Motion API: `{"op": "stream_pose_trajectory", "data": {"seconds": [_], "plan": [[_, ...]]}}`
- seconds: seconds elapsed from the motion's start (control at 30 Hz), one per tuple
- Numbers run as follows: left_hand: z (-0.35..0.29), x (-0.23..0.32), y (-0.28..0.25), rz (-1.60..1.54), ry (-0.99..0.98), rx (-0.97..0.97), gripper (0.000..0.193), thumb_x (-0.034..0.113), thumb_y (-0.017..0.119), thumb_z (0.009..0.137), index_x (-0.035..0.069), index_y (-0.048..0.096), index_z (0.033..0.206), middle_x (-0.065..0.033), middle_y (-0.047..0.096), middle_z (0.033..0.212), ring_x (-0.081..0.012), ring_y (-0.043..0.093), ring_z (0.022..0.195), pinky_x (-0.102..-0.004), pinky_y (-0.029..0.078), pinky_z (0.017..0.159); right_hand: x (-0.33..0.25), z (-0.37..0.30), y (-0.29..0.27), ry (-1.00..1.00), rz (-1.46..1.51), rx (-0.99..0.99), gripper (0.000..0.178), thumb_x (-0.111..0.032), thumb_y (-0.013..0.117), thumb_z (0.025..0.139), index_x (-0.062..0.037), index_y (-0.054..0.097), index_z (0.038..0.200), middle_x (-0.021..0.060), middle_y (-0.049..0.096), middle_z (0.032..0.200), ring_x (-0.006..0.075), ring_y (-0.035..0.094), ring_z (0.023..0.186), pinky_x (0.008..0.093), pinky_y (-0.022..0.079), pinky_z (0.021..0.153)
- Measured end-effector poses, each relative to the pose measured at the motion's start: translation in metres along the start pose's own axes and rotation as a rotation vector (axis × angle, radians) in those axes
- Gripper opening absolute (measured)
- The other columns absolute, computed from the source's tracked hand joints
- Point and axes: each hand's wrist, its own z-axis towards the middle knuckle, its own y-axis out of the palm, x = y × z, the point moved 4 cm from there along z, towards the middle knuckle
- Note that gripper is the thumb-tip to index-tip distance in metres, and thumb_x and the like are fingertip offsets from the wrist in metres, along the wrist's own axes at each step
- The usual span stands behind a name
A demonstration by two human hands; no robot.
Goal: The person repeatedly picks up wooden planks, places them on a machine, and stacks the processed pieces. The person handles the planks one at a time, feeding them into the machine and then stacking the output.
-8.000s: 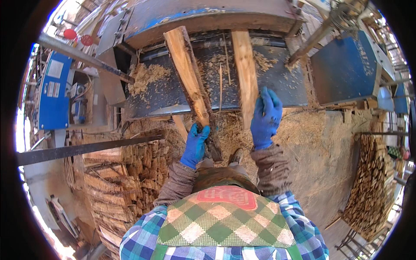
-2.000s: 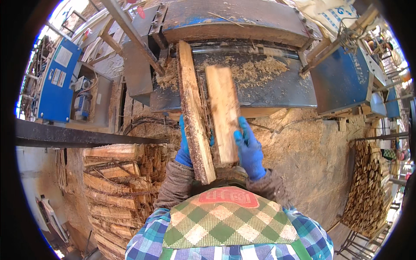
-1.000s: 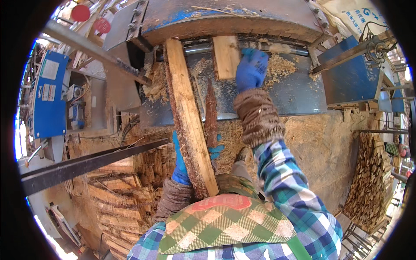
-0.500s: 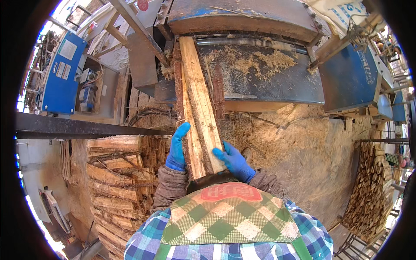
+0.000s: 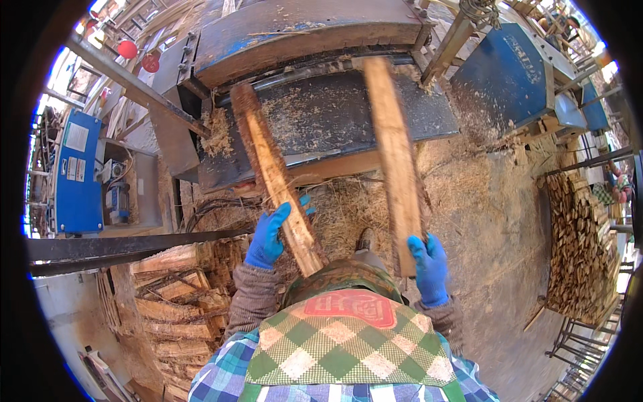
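My left hand (image 5: 271,231), in a blue glove, is closed around a rough bark-edged board (image 5: 274,172). That board slants up and left, with its far end over the dark metal machine bed (image 5: 321,124). On the right, my right hand (image 5: 430,264), also in a blue glove, grips a wider pale wooden plank (image 5: 393,147) near its close end. The plank's far end reaches over the bed near the roller, slightly blurred by motion. A wide gap lies between the two pieces. Sawdust is scattered on the bed.
Stacked rough slabs (image 5: 177,301) lie at my left, beside a dark metal bar (image 5: 134,248). A blue control box (image 5: 79,174) stands far left, a blue machine housing (image 5: 502,77) far right. A large wood pile (image 5: 583,248) is at the right. Sawdust covers the floor.
The two pieces, side by side before, are now apart. My right hand has carried the plank to the right, while the left hand keeps the bark-edged board. The view has turned somewhat.
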Motion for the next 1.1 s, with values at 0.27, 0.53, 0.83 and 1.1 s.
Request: {"op": "stream_pose_trajectory", "data": {"seconds": [0.27,0.53,0.83,1.1], "plan": [[0.070,-0.031,0.053,-1.143,-0.662,0.149,0.056,0.030,0.059,0.101,0.000,0.044,0.145,-0.0202,0.056,0.140,-0.0325,0.059,0.124,-0.0477,0.056,0.100,-0.035,0.071,0.039,-0.044,0.092,-0.156,0.024,-0.024,0.069,0.098,-0.0006,0.063,0.098,-0.0012,0.061,0.083,0.0058,0.051,0.074,0.0252,0.044,0.066],[0.085,0.018,0.056,-1.092,-0.747,0.202,0.053,0.031,0.063,0.099,0.001,0.050,0.141,-0.0185,0.061,0.131,-0.0329,0.062,0.119,-0.0479,0.058,0.098,-0.028,0.114,0.045,-0.236,0.016,0.117,0.047,-0.037,0.075,0.092,-0.0022,0.066,0.121,0.0079,0.068,0.092,0.0148,0.063,0.083,0.0317,0.053,0.076],[0.078,0.010,0.061,-1.065,-0.766,0.264,0.056,0.032,0.064,0.098,-0.001,0.050,0.140,-0.0213,0.061,0.133,-0.0325,0.063,0.120,-0.0469,0.057,0.097,-0.108,0.234,0.111,-0.725,-0.452,0.264,0.032,-0.023,0.070,0.093,-0.0048,0.066,0.118,0.0182,0.064,0.113,0.0349,0.062,0.103,0.0437,0.051,0.089],[0.080,0.004,0.062,-1.102,-0.699,0.191,0.058,0.034,0.060,0.100,-0.003,0.047,0.143,-0.0213,0.060,0.135,-0.0320,0.061,0.122,-0.0444,0.055,0.100,-0.113,0.260,0.130,-0.642,-0.447,0.381,0.041,-0.040,0.059,0.098,-0.0047,0.066,0.119,0.0213,0.065,0.112,0.0373,0.061,0.103,0.0457,0.050,0.090]]}}
